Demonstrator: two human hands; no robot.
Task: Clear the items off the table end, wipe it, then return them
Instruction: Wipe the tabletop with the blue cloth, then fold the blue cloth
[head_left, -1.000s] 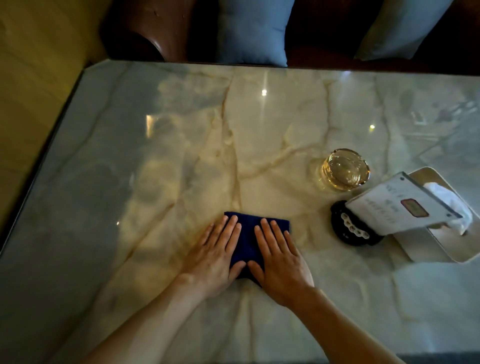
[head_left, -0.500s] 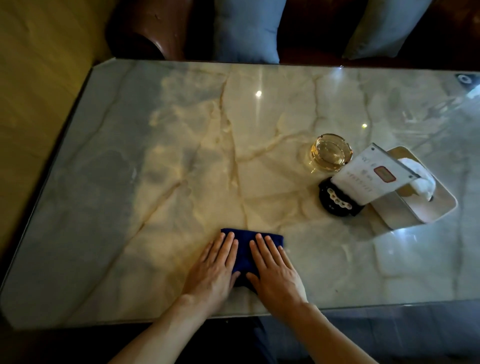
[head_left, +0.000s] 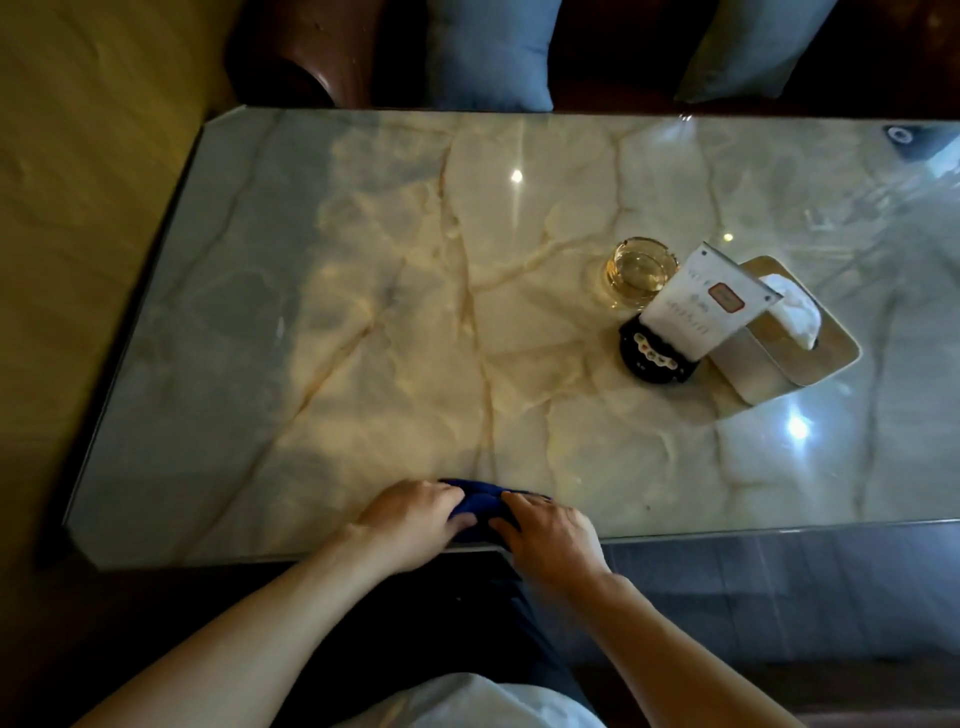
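Observation:
A dark blue cloth (head_left: 480, 503) lies bunched at the near edge of the marble table (head_left: 363, 322). My left hand (head_left: 410, 519) and my right hand (head_left: 550, 532) both curl their fingers over it, side by side. At the right stand a glass ashtray (head_left: 640, 271), a black round object with a row of pale beads (head_left: 655, 358), a white sign card (head_left: 701, 301) leaning over it, and a tissue box (head_left: 795, 358) with a white tissue (head_left: 795, 309) sticking out.
Two blue cushions (head_left: 488, 52) (head_left: 753, 47) rest on a dark sofa behind the table. A yellowish wall (head_left: 78, 182) runs along the left edge. My dark trousers and the floor (head_left: 779, 587) show below the near edge.
Both hands have pulled the cloth toward me, from the table's middle to its near edge. The flat palms have turned into curled fingers bunching the cloth.

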